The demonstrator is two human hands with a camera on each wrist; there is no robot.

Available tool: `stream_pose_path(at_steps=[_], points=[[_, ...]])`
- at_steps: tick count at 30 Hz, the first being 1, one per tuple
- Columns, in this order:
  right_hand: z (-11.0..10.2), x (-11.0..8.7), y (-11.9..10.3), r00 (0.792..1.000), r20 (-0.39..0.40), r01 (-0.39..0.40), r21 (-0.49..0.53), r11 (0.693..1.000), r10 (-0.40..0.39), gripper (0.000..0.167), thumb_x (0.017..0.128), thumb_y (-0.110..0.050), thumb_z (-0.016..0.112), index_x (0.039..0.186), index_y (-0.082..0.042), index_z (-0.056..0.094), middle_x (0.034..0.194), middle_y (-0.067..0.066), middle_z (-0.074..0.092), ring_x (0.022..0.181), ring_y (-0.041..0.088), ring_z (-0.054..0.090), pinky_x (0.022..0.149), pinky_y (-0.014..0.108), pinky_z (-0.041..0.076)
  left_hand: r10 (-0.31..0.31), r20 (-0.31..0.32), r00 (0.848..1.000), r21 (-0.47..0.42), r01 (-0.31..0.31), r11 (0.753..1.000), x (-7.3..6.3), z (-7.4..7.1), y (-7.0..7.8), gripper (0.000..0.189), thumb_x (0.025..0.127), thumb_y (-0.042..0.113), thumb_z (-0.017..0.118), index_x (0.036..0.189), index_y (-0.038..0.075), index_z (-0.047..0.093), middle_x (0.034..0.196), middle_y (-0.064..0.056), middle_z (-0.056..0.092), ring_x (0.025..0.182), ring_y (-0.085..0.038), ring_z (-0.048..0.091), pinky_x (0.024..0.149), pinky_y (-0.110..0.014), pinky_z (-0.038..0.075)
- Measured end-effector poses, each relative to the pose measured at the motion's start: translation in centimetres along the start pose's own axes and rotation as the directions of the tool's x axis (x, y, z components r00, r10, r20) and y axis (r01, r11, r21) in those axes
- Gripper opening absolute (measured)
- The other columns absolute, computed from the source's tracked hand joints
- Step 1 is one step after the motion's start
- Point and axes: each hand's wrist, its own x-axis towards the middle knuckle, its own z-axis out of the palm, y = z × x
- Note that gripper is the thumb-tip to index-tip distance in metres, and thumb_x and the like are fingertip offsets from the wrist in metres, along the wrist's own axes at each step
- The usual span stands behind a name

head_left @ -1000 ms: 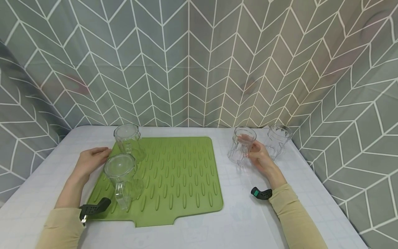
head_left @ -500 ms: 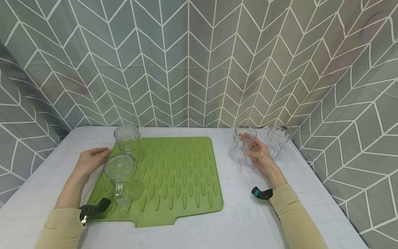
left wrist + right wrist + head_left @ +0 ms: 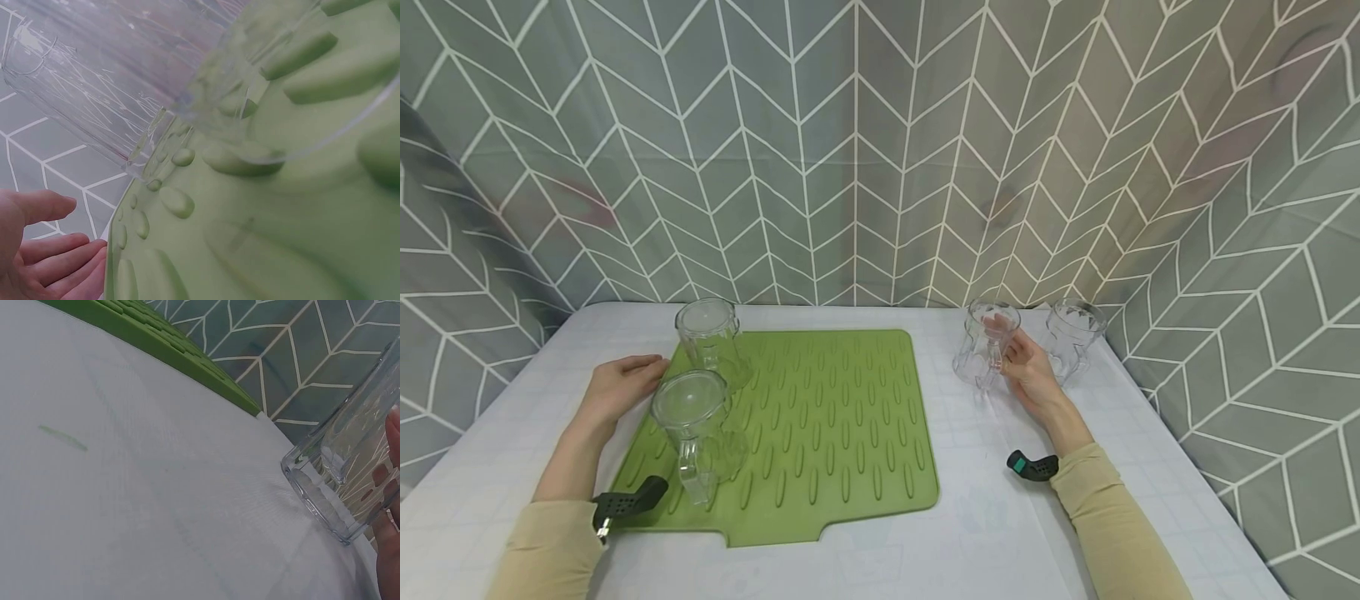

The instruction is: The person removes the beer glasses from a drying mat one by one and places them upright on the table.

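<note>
Near side: white cloth (image 3: 970, 550) covers the table. Green mat (image 3: 850, 417) lies left of centre, tab toward the near edge; its raised ribs likely give whatever stands on them a gap underneath.

On the mat's left part, near mug (image 3: 688, 404), clear glass, handle facing near. Appears to stand mouth down: a thin round edge meets the ribs in the left wrist view. That way, any drops could run out.

Left hand (image 3: 621, 387) just beside the mat's left edge, level with the space between the two mugs there. Fingers loosely extended, thumb apart, holding nothing. Cannot tell whether the fingertips touch the mat; perhaps it is simply parked.

Right hand (image 3: 1030, 375), right of the mat, is curled at the handle side of the held mug (image 3: 973, 354); some fingers show through the glass. The handle faces that hand, so a side grip probably comes easily. Base close over the cloth; contact cannot be told.

Far mug (image 3: 707, 329) at the mat's far left corner, roughly in line with the near one. Spare mug (image 3: 1075, 333) on the far right, just beyond the right hand.

Farthest: patterned curtain (image 3: 880, 150), behind the table.
</note>
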Motion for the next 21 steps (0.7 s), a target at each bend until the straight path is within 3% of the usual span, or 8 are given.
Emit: stream_pose_path(at_steps=[4, 7, 10, 17, 21], points=[[-0.03, 0.16, 0.14, 1.0, -0.023, -0.006, -0.034, 0.999, 0.005, 0.082, 0.087, 0.019, 0.054, 0.158, -0.007, 0.023, 0.163, 0.009, 0.031, 0.15, 0.023, 0.025, 0.108, 0.015, 0.039, 0.0, -0.001, 1.0, 0.001, 0.0, 1.0, 0.02, -0.01, -0.09, 0.074, 0.104, 0.046, 0.046, 0.145, -0.015, 0.037, 0.145, -0.038, 0.042, 0.097, -0.002, 0.06, 0.08, -0.016, 0.059], [-0.08, 0.22, 0.22, 0.999, -0.038, -0.01, -0.05, 0.999, 0.008, 0.081, 0.089, 0.018, 0.053, 0.159, -0.009, 0.022, 0.164, 0.008, 0.029, 0.151, 0.024, 0.023, 0.108, 0.013, 0.038, 0.002, 0.0, 1.0, -0.007, -0.002, 1.0, 0.06, -0.04, -0.19, 0.074, 0.104, 0.046, 0.046, 0.145, -0.015, 0.037, 0.145, -0.038, 0.042, 0.086, 0.011, 0.051, 0.076, -0.011, 0.056], [-0.05, 0.27, 0.23, 0.999, -0.046, -0.015, -0.051, 0.999, 0.012, 0.08, 0.09, 0.017, 0.054, 0.159, -0.009, 0.022, 0.164, 0.008, 0.029, 0.151, 0.024, 0.021, 0.108, 0.013, 0.038, 0.006, -0.001, 1.0, -0.014, -0.006, 1.0, 0.05, -0.03, -0.18, 0.073, 0.104, 0.045, 0.046, 0.144, -0.016, 0.037, 0.144, -0.039, 0.043, 0.082, 0.015, 0.049, 0.074, -0.01, 0.056], [-0.09, 0.23, 0.24, 0.999, -0.041, -0.004, -0.037, 0.999, 0.003, 0.08, 0.09, 0.018, 0.053, 0.159, -0.007, 0.021, 0.163, 0.009, 0.03, 0.149, 0.021, 0.026, 0.107, 0.014, 0.041, -0.01, -0.011, 1.0, 0.01, 0.01, 1.0, 0.03, 0.07, 0.03, 0.073, 0.104, 0.045, 0.045, 0.144, -0.015, 0.038, 0.142, -0.037, 0.047, 0.087, 0.008, 0.055, 0.093, -0.035, 0.059], [-0.11, 0.15, 0.19, 0.999, -0.037, 0.0, -0.037, 0.999, -0.001, 0.08, 0.09, 0.018, 0.053, 0.159, -0.006, 0.021, 0.163, 0.01, 0.03, 0.148, 0.018, 0.029, 0.106, 0.014, 0.042, -0.016, -0.016, 1.0, 0.018, 0.016, 1.0, 0.02, 0.13, 0.05, 0.072, 0.104, 0.045, 0.045, 0.144, -0.015, 0.038, 0.142, -0.037, 0.047, 0.1, -0.009, 0.064, 0.096, -0.04, 0.056]])
